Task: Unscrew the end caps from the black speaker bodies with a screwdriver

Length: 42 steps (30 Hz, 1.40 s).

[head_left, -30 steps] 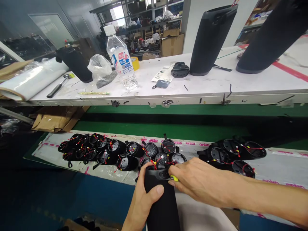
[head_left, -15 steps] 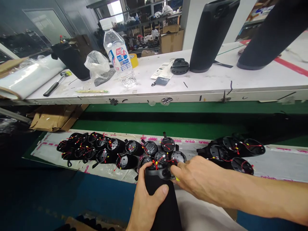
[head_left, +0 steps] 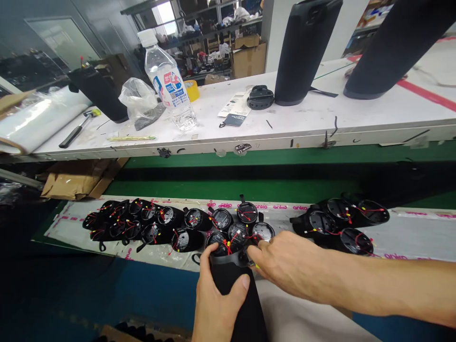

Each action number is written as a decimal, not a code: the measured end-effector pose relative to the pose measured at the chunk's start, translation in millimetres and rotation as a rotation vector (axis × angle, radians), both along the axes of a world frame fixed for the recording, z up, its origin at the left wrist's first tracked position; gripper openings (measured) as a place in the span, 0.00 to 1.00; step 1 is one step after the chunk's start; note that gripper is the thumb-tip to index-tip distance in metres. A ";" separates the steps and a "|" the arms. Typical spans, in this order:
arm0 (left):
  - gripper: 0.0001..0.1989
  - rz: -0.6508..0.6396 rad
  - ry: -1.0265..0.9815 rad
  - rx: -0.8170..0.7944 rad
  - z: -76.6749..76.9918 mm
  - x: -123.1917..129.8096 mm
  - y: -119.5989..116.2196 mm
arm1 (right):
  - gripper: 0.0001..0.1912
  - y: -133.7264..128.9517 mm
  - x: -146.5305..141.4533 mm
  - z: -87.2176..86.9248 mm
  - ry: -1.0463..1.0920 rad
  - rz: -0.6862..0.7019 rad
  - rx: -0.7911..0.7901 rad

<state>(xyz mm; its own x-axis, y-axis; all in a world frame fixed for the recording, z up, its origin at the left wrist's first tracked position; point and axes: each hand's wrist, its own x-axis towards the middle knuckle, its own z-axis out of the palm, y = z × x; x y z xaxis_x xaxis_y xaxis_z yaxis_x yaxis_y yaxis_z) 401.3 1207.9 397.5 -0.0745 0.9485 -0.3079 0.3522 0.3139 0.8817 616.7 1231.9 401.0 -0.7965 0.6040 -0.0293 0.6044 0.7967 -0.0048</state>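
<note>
A long black tube (head_left: pixel 237 294) with a grey rim and red wires at its far end stands up before me, tilted away. My left hand (head_left: pixel 219 299) wraps around it near the rim, thumb on the near side. At the rim's right side my right hand (head_left: pixel 274 261) is closed, its fingertips curled in. A small yellow bit shows under those fingers; what they hold is hidden. Just beyond lie several similar black tubes (head_left: pixel 238 233), open ends facing me, with red wires and small connectors sticking out.
More black tubes lie in a left group (head_left: pixel 152 232) and a right group (head_left: pixel 320 223) on a plastic-covered green bench (head_left: pixel 171 187). A white shelf (head_left: pixel 199 135) above carries a water bottle (head_left: pixel 171 85), a hammer (head_left: pixel 79 129), yellow tape (head_left: pixel 192 90) and tall black columns (head_left: pixel 302 52).
The view has shifted slightly. My left hand still grips the tube, and my right hand stays closed at its rim with little movement.
</note>
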 end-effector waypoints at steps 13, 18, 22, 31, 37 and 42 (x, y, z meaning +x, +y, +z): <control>0.41 -0.096 -0.685 -0.143 -35.0 -18.5 19.8 | 0.07 6.4 -2.6 2.6 0.177 -0.068 0.032; 0.41 -0.094 -0.773 -0.104 -41.5 -13.9 18.9 | 0.09 8.9 3.0 -13.9 0.292 -0.041 0.000; 0.38 0.042 -0.920 -0.214 -49.9 -15.4 15.4 | 0.14 15.5 13.8 -13.6 0.486 -0.092 -0.135; 0.41 0.187 -0.520 0.009 -38.7 -16.3 6.7 | 0.10 -4.3 -9.3 16.9 0.301 -0.317 -0.250; 0.39 0.212 -0.339 0.052 -33.4 -14.4 -2.3 | 0.07 -14.3 -26.6 5.1 0.258 -0.338 -0.213; 0.41 0.233 -0.281 0.086 -33.6 -13.2 -2.7 | 0.07 -17.8 -33.5 -1.6 0.299 -0.339 -0.146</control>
<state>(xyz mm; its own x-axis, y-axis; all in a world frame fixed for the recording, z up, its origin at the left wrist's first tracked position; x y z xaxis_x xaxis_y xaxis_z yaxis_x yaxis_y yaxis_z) 388.1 1205.2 364.0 -0.2154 0.9392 -0.2673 0.0210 0.2781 0.9603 583.2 1214.1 399.4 -0.5418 0.8379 0.0670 0.7853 0.5330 -0.3151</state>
